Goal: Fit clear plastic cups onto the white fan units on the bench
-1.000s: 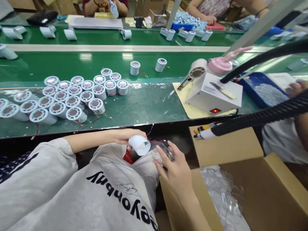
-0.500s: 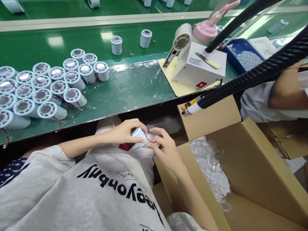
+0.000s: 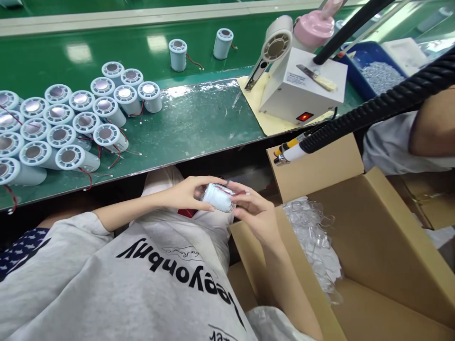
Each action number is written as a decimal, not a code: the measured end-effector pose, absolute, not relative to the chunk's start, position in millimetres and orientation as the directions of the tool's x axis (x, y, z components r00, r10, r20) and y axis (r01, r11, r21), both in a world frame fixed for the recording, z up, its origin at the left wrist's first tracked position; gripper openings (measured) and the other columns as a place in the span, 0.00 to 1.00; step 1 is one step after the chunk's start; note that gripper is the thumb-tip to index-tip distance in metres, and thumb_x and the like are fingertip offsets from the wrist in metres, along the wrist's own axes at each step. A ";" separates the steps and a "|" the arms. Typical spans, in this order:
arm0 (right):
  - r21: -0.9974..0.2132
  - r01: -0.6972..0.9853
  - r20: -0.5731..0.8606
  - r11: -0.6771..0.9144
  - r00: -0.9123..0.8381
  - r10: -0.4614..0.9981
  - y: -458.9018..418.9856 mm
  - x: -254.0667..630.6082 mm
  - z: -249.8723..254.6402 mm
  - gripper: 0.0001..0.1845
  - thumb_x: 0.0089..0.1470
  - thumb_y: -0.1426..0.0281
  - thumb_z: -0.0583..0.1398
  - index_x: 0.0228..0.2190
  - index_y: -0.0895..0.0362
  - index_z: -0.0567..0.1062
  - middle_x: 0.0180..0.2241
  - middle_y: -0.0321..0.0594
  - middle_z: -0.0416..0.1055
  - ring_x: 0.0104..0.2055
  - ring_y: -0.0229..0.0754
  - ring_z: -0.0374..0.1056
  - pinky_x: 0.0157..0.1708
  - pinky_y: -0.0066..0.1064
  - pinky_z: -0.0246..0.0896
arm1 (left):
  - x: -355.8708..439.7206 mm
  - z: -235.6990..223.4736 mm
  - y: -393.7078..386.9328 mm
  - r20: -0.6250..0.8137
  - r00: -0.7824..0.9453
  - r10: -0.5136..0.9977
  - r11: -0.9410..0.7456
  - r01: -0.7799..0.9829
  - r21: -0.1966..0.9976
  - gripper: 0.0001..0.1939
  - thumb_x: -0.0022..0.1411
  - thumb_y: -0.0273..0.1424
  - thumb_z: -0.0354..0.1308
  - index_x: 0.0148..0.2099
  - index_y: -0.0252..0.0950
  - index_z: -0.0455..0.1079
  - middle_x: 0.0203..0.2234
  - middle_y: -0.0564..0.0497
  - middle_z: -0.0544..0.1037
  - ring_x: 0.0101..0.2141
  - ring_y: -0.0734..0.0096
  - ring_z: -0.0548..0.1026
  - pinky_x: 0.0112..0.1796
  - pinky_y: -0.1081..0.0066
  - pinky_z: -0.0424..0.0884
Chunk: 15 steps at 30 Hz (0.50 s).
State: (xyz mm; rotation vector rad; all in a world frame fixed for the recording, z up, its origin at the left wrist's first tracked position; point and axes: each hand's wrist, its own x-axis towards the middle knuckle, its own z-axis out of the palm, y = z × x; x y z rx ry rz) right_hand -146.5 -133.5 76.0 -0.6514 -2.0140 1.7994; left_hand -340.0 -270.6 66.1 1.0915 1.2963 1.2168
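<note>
Over my lap, a light blue plastic cylinder lies on its side between my two hands, with a clear plastic cover around much of it. My left hand grips the cylinder's left end, thumb below and fingers over the top. At the other end my right hand pinches the clear cover between thumb and fingers. A thin red wire runs along the cylinder towards my right fingers. Many similar blue cylinders, with round silvery centres and red wires, stand grouped on the green bench.
Right of my lap, an open cardboard box contains clear plastic covers. A white device with a lit red switch and a knife on top stands on the bench. A black ribbed hose crosses above the box. A co-worker's arm is at right.
The blue cylinder has gone into the clear cover, which now surrounds much of it. My right hand has shifted slightly right, and the view has tilted a little.
</note>
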 end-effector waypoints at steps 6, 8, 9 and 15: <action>-0.903 0.092 0.127 0.419 -0.876 0.465 -137.7 -132.3 75.1 0.17 0.54 0.66 0.71 0.47 0.48 0.80 0.58 0.44 0.76 0.58 0.55 0.74 0.55 0.49 0.74 | -339.6 70.6 -273.3 -0.173 -0.029 0.984 0.166 -0.173 0.971 0.39 0.52 0.31 0.74 0.66 0.42 0.68 0.61 0.40 0.74 0.46 0.64 0.80 0.42 0.69 0.76; -0.938 0.097 0.078 0.334 -0.877 0.475 -137.7 -130.3 75.7 0.19 0.53 0.63 0.72 0.47 0.48 0.79 0.57 0.45 0.77 0.55 0.55 0.77 0.50 0.46 0.77 | -341.6 72.2 -273.5 -0.129 -0.005 0.992 0.128 -0.129 0.983 0.41 0.51 0.30 0.75 0.67 0.43 0.69 0.62 0.40 0.74 0.50 0.60 0.79 0.44 0.68 0.76; -0.954 0.109 0.040 0.280 -0.877 0.478 -137.4 -129.9 76.2 0.20 0.53 0.61 0.72 0.47 0.48 0.79 0.56 0.45 0.77 0.53 0.54 0.77 0.49 0.45 0.78 | -342.3 73.0 -273.7 -0.099 0.006 0.995 0.100 -0.114 0.988 0.41 0.51 0.29 0.75 0.67 0.43 0.69 0.63 0.40 0.73 0.53 0.57 0.78 0.45 0.68 0.76; -0.988 0.137 -0.090 0.067 -0.877 0.472 -136.6 -129.9 77.1 0.24 0.50 0.59 0.74 0.48 0.47 0.78 0.52 0.41 0.79 0.50 0.49 0.78 0.48 0.40 0.78 | -343.1 78.7 -276.4 -0.020 0.046 0.999 0.023 -0.077 0.997 0.38 0.54 0.32 0.74 0.66 0.44 0.69 0.67 0.41 0.68 0.62 0.54 0.72 0.53 0.64 0.75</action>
